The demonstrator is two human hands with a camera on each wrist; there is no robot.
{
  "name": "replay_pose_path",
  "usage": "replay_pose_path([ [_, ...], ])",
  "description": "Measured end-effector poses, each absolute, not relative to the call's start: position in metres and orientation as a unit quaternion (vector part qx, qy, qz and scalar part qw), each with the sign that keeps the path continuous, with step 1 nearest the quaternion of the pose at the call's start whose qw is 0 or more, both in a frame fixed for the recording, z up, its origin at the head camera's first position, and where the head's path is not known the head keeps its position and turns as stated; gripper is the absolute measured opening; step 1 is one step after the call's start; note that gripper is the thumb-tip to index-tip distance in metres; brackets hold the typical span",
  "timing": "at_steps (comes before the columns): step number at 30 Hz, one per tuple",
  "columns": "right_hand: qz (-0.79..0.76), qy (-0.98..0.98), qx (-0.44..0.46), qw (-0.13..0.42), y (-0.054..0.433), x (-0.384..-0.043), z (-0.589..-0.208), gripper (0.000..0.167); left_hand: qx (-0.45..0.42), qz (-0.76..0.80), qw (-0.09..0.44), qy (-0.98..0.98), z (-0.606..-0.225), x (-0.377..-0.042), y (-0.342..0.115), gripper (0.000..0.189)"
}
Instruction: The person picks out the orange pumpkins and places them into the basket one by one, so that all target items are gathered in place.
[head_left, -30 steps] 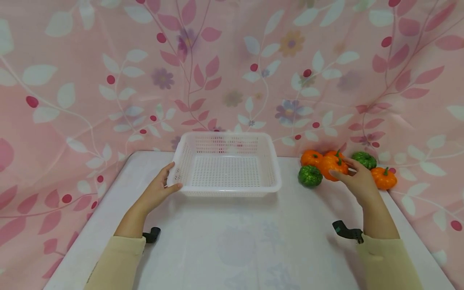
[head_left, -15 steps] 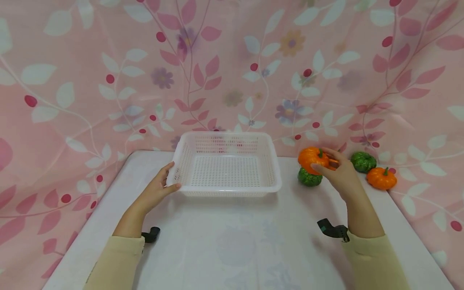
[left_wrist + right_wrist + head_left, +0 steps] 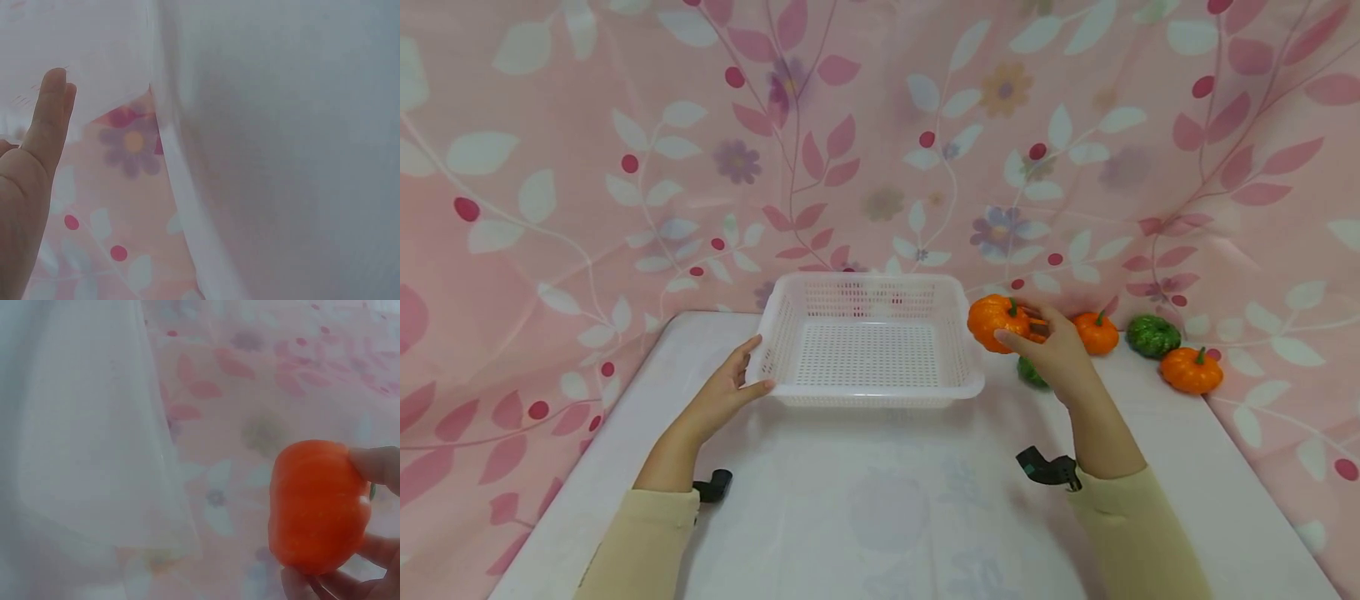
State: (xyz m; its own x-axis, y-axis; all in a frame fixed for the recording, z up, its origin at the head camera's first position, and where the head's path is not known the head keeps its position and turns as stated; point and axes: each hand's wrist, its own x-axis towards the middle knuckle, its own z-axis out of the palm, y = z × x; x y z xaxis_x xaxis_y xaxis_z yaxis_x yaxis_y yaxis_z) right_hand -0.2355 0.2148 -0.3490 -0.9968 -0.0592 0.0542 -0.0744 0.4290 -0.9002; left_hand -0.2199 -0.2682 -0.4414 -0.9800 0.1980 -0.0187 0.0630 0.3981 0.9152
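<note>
My right hand (image 3: 1056,346) grips an orange mini pumpkin (image 3: 992,323) with a green stem, thumb in front and fingers behind. In the head view the pumpkin overlaps the right rim of the white plastic basket (image 3: 880,392). The right wrist view shows the same pumpkin (image 3: 319,509) between thumb and fingers. My left hand (image 3: 718,396) rests at the basket's left front corner, thumb at the front rim and fingers along the left side. Its fingers (image 3: 50,119) look straight in the left wrist view. Nothing lies inside the basket.
Behind my right hand, a green pumpkin (image 3: 1032,372) is partly hidden. Farther right sit an orange pumpkin (image 3: 1096,333), a green one (image 3: 1153,335) and another orange one (image 3: 1192,370). A pink floral cloth (image 3: 880,167) hangs behind the white table (image 3: 880,500).
My right hand has lifted the orange pumpkin from the group and carried it left to the basket's right rim. The left hand and the basket have stayed in place.
</note>
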Motion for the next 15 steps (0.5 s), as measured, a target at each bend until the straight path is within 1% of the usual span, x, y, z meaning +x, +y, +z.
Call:
replay_pose_path([
  [6, 0.548, -0.835, 0.046, 0.001, 0.194, -0.242, -0.354, 0.075, 0.082, 0.559, 0.066, 0.822, -0.443, -0.22, -0.268, 0.089],
  [15, 0.553, -0.83, 0.075, 0.007, 0.157, -0.252, -0.368, 0.071, 0.085, 0.569, 0.069, 0.815, -0.443, -0.22, -0.27, 0.087],
])
